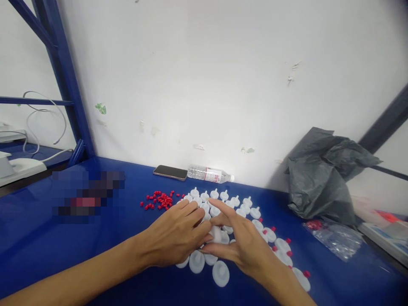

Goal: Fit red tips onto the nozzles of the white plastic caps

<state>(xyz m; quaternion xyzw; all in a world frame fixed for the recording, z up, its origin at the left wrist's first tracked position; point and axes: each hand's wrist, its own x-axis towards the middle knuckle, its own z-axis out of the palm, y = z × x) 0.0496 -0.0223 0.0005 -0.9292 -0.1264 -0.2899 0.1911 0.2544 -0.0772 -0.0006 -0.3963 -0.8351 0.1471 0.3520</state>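
Between the thumb and fingers of my right hand (247, 240) is a white round plastic piece (216, 234), probably the same kind as the spouted discs around it. My left hand (180, 231) is closed right against this piece, its fingertips pinched; whatever they hold is hidden. Under and around both hands lie several white discs with short spouts (221, 273). A loose pile of small red caps (163, 199) lies beyond my left hand. To the right of my right hand, several white discs (283, 245) have red caps on their spouts.
At the wall lie a phone (170, 172) and a plastic water bottle (208, 173) on its side. A dark plastic bag (321, 174) and a clear bag (339, 240) are at the right. A blue metal frame (68, 80) rises at the left of the blue table (127, 272).
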